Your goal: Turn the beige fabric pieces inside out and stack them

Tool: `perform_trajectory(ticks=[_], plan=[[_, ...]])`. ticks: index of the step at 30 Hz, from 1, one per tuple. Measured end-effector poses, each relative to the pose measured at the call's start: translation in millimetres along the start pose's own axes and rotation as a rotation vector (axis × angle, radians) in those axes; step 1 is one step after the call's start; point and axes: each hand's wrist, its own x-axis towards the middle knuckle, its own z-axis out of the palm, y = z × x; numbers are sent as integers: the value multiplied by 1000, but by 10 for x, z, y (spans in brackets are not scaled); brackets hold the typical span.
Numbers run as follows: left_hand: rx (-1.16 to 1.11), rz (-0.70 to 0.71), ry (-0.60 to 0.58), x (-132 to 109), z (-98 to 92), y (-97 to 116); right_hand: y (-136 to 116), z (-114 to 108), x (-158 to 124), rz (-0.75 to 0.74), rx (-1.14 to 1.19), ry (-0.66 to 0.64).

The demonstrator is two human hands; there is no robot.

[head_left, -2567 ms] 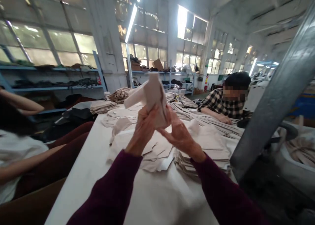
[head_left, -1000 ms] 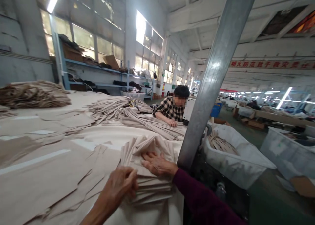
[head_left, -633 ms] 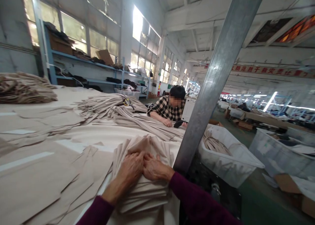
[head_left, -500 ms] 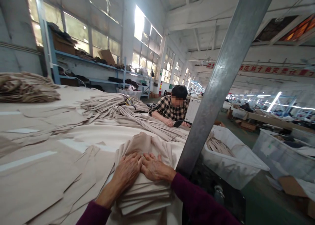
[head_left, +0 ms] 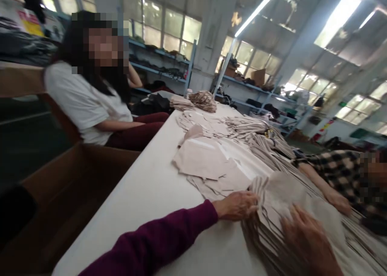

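A thick stack of beige cut fabric pieces (head_left: 272, 211) lies on the white table, its layers fanned along the left edge. My left hand (head_left: 237, 205), in a purple sleeve, is at that edge with fingers curled and closed on the fabric pieces. Over the top of the stack is my right hand (head_left: 308, 235), blurred by motion, with its fingers stretched out and nothing seen in them. Just beyond my left hand lie flat beige fabric panels (head_left: 202, 159) in loose layers.
The white table (head_left: 136, 191) runs away from me. A cardboard box (head_left: 81, 155) stands on its left, near a seated person (head_left: 87, 94). Fabric strips (head_left: 272, 141) lie along the right side, where a person in a checked shirt (head_left: 335, 175) leans. Blue shelves (head_left: 248, 82) stand behind.
My view has swung left, bringing the seated person and the box into sight. My left hand has moved from the stack's top to its left edge; my right hand has shifted apart from it.
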Motion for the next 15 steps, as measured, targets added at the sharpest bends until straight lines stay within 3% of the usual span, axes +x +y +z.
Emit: perform_trajectory(ticks=[2,4,8,11,15], plan=[[205,-158,86,-424,-147,-158,-429,-72,187,-122,24,94],[422,-348,152,-813,-292,-349,-940,25,427,-224,100,79],[590,-579,244,-1286,-543,-727,-1697,652,958,-273,145,-105],[515,-639,340,-1375,-628,-901,-1864,1046,1247,-179,235,-136],[375,-734,575,-1316,-744,-991,-1941,1113,1283,-186,329,-45]])
